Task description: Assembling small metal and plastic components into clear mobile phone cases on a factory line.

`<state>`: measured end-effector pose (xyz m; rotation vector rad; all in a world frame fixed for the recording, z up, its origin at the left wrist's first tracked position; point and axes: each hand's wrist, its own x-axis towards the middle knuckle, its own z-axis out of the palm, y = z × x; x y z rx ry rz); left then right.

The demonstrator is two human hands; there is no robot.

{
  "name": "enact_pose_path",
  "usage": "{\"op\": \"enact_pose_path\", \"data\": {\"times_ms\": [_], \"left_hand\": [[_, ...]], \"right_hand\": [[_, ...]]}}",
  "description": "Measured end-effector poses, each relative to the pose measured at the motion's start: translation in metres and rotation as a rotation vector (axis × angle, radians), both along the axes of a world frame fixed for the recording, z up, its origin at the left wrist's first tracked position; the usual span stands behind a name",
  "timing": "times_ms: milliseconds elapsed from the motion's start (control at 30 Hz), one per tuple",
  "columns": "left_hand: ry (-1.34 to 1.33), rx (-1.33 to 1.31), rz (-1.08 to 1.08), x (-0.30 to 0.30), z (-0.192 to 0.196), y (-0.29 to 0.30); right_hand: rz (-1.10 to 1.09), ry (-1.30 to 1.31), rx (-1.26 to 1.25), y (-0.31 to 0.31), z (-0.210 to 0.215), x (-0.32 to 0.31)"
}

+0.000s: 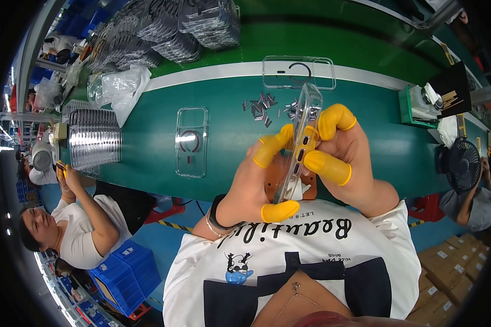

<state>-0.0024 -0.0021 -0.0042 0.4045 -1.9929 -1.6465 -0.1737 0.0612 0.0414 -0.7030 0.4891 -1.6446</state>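
Between both hands a clear phone case (pixel 309 101) is held on edge above the green table, its side with dark button pieces turned up. My left hand (pixel 251 177), in yellow finger cots, grips its left side. My right hand (pixel 346 150), also in yellow finger cots, pinches the side edge near the buttons. Partly hidden under the hands is an orange-brown block (pixel 310 188) with something white on it. Beyond the hands lie several small dark metallic pieces (pixel 262 106). A second clear case (pixel 191 141) with a dark ring lies flat to the left, and another clear case (pixel 298 72) lies at the far side.
Stacked clear cases (pixel 95 137) stand on the left, beside a crumpled plastic bag (pixel 123 90). More stacks (pixel 210 24) fill the back. At right are a green bin (pixel 412 106) and a black fan (pixel 462 165). A co-worker (pixel 93 223) sits left, near a blue crate (pixel 126 275).
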Motion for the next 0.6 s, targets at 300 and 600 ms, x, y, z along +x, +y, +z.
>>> {"op": "enact_pose_path", "data": {"times_ms": [300, 600], "left_hand": [[-0.058, 0.335, -0.038, -0.001, 0.006, 0.000], [0.026, 0.415, -0.060, -0.005, -0.015, -0.004]], "right_hand": [[-0.122, 0.096, 0.016, -0.001, 0.002, 0.005], [-0.101, 0.082, -0.050, -0.004, -0.002, 0.004]]}}
